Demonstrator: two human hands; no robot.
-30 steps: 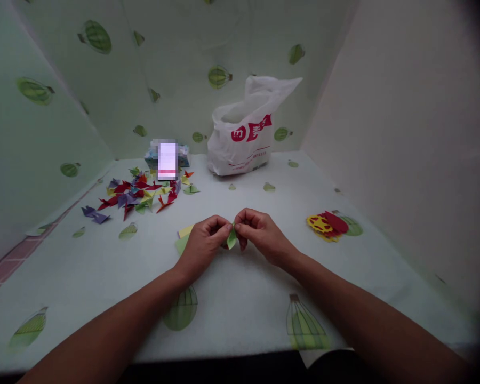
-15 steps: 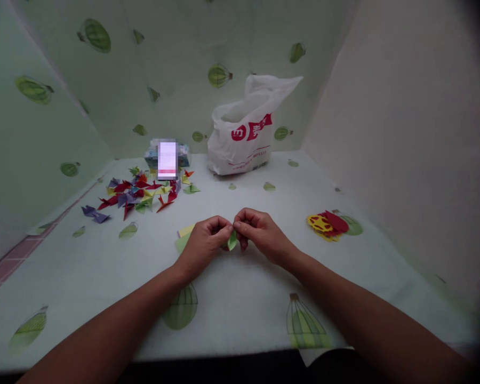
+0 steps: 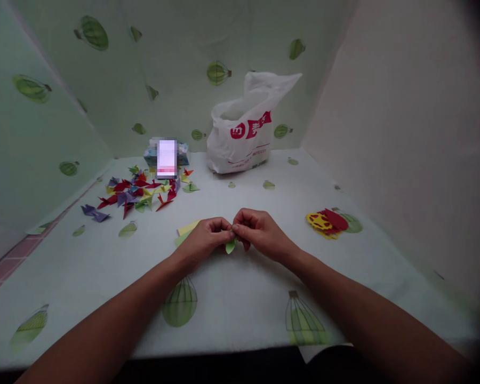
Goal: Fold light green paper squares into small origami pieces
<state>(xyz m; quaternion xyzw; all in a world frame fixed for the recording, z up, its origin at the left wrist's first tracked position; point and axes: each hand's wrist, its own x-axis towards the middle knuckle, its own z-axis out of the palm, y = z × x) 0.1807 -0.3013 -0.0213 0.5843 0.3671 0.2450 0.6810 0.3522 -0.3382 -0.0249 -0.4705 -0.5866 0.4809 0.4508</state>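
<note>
A small piece of folded green paper (image 3: 231,246) is pinched between my two hands, above the middle of the table. My left hand (image 3: 208,234) is closed, with thumb and forefinger on the paper's left side. From the right, my right hand (image 3: 258,230) grips it with thumb and curled fingers, its fingertips touching those of the left. Most of the paper is hidden by the fingers, so its full shape cannot be made out. Behind my left hand lie flat yellow and green paper sheets (image 3: 187,230), partly covered by that hand.
Many folded paper cranes (image 3: 138,192) in several colours are heaped at the back left. Behind them are a lit phone (image 3: 167,157), blurred, and a box (image 3: 150,154). A white plastic bag (image 3: 240,141) stands at the back. Red and yellow cut-outs (image 3: 327,222) lie right.
The green paper has turned slightly and now points more downward below my fingertips. Both hands keep their pinch and have barely moved. The view has shifted a little.
</note>
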